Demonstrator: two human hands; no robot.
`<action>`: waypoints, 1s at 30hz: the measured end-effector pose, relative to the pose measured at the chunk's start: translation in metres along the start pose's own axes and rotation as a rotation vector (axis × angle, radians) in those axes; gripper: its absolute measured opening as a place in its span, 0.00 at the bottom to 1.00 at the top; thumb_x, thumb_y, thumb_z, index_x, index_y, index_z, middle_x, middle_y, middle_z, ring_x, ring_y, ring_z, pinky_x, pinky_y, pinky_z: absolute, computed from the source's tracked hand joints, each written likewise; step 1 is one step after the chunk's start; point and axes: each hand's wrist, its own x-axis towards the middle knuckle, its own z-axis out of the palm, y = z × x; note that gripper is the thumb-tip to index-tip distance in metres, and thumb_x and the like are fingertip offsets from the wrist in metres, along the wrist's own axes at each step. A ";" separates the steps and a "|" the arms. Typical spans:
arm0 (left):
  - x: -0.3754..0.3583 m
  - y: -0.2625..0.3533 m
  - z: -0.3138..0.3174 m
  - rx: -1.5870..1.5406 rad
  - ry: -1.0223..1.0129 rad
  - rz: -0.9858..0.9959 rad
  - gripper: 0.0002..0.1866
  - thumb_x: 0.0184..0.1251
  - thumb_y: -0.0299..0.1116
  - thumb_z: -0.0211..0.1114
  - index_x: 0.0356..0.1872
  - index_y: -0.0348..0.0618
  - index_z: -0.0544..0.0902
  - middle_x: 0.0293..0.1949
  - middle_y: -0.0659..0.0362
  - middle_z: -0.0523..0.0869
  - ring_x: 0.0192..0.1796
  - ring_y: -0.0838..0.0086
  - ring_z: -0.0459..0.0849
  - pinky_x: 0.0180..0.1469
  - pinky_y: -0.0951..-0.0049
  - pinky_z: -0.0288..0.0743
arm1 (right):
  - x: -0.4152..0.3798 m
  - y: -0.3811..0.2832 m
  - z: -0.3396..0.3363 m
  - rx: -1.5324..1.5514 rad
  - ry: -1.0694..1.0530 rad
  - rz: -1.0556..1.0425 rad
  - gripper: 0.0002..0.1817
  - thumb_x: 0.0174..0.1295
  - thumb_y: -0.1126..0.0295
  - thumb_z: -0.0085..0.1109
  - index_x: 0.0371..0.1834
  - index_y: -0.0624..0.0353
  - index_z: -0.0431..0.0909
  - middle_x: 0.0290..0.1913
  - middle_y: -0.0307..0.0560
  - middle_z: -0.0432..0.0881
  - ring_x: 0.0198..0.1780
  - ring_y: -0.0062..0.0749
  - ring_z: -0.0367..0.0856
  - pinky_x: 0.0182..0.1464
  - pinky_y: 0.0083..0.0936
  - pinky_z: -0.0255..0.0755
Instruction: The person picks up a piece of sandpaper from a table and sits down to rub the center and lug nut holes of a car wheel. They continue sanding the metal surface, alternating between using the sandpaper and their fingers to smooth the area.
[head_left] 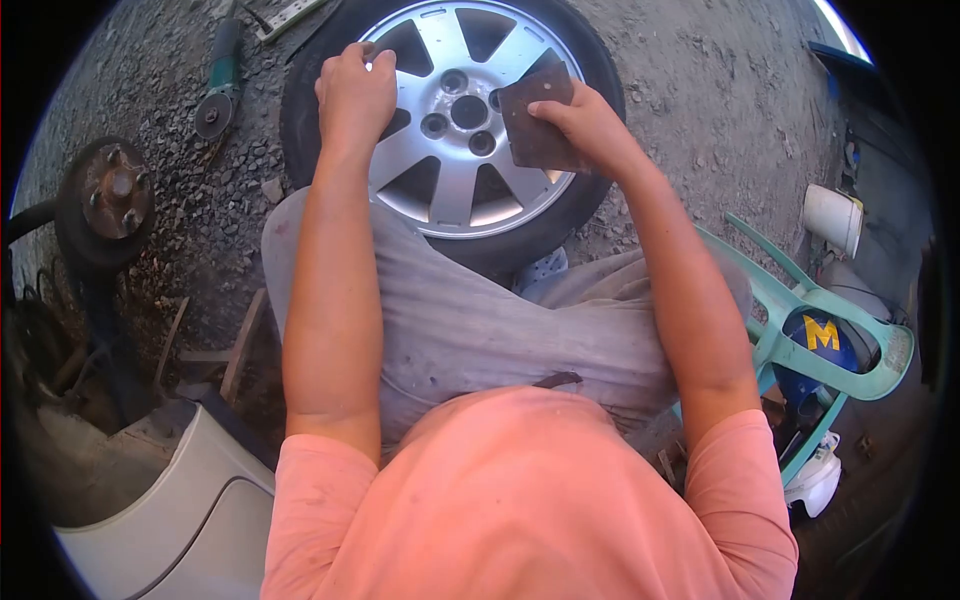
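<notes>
A car wheel (450, 190) with a silver spoked alloy rim and black tyre lies in front of my crossed legs. My right hand (590, 125) grips a thin, brown, roughly square sheet (540, 120) by its right edge, thumb on top. The sheet is held over the right side of the rim, and its material is not certain. My left hand (355, 95) is over the left side of the wheel, where tyre and rim meet. Its fingers are curled in toward the thumb; whatever they hold, if anything, is hidden.
An angle grinder (218, 85) lies on the gravel at upper left, near a power strip (290, 18). A wheel hub (118, 190) with studs stands at left, above a pale car panel (180, 510). At right are a green plastic chair (850, 375), a blue container (815, 345) and a white bucket (832, 218).
</notes>
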 end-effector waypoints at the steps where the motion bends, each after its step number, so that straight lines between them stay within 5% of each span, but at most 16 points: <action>1: -0.002 -0.001 0.001 0.062 0.033 0.008 0.32 0.76 0.50 0.57 0.72 0.39 0.78 0.76 0.40 0.72 0.80 0.46 0.66 0.76 0.50 0.67 | -0.004 -0.006 0.000 -0.192 -0.061 -0.037 0.19 0.69 0.68 0.66 0.60 0.63 0.80 0.49 0.51 0.89 0.48 0.36 0.90 0.52 0.34 0.83; 4: 0.004 -0.023 0.024 0.069 0.207 -0.055 0.35 0.77 0.50 0.56 0.77 0.37 0.72 0.81 0.36 0.59 0.84 0.40 0.51 0.82 0.44 0.54 | -0.008 -0.020 -0.003 -0.661 -0.206 -0.131 0.19 0.70 0.67 0.65 0.61 0.60 0.81 0.46 0.55 0.91 0.48 0.44 0.90 0.53 0.36 0.80; 7: 0.023 -0.053 0.051 0.253 0.410 -0.047 0.37 0.78 0.51 0.55 0.79 0.36 0.67 0.82 0.34 0.56 0.86 0.39 0.47 0.85 0.43 0.42 | -0.004 -0.030 0.001 -0.845 -0.288 -0.195 0.19 0.71 0.66 0.64 0.64 0.56 0.81 0.44 0.60 0.90 0.47 0.56 0.88 0.51 0.41 0.79; 10: 0.047 -0.079 0.048 0.430 0.483 0.006 0.38 0.79 0.54 0.53 0.79 0.36 0.66 0.83 0.34 0.54 0.86 0.38 0.43 0.87 0.45 0.34 | -0.005 -0.040 0.015 -0.979 -0.296 -0.309 0.19 0.71 0.67 0.63 0.63 0.56 0.81 0.43 0.59 0.90 0.46 0.56 0.88 0.50 0.44 0.79; 11: 0.058 -0.089 0.046 0.614 0.563 0.014 0.38 0.81 0.59 0.48 0.79 0.41 0.69 0.81 0.38 0.62 0.85 0.42 0.54 0.85 0.46 0.47 | 0.003 -0.032 0.017 -0.995 -0.328 -0.354 0.18 0.72 0.67 0.62 0.63 0.55 0.80 0.42 0.59 0.90 0.46 0.57 0.88 0.49 0.47 0.79; 14: 0.074 -0.100 0.033 0.899 0.849 -0.003 0.32 0.82 0.58 0.51 0.71 0.44 0.79 0.69 0.42 0.81 0.75 0.56 0.74 0.79 0.50 0.62 | 0.016 -0.023 0.026 -1.010 -0.393 -0.459 0.16 0.71 0.68 0.57 0.60 0.52 0.80 0.44 0.57 0.90 0.46 0.58 0.88 0.48 0.50 0.80; 15: 0.083 -0.102 0.021 0.647 0.576 -0.250 0.39 0.82 0.66 0.42 0.81 0.49 0.70 0.81 0.42 0.66 0.87 0.50 0.51 0.86 0.41 0.35 | 0.020 -0.022 0.029 -1.016 -0.403 -0.458 0.16 0.71 0.69 0.56 0.60 0.52 0.80 0.43 0.57 0.90 0.46 0.59 0.88 0.47 0.51 0.80; 18: 0.083 -0.092 0.022 0.490 0.472 -0.408 0.39 0.82 0.66 0.43 0.80 0.48 0.71 0.81 0.44 0.68 0.86 0.50 0.55 0.86 0.42 0.41 | 0.032 -0.019 0.036 -1.028 -0.419 -0.474 0.15 0.70 0.71 0.54 0.58 0.52 0.81 0.42 0.58 0.89 0.44 0.59 0.88 0.45 0.51 0.79; 30: 0.080 -0.092 0.019 0.435 0.430 -0.394 0.36 0.82 0.63 0.46 0.75 0.47 0.76 0.73 0.50 0.79 0.79 0.56 0.70 0.80 0.46 0.57 | 0.036 -0.027 0.045 -1.163 -0.576 -0.526 0.15 0.69 0.75 0.53 0.56 0.51 0.79 0.42 0.54 0.88 0.43 0.56 0.89 0.44 0.49 0.81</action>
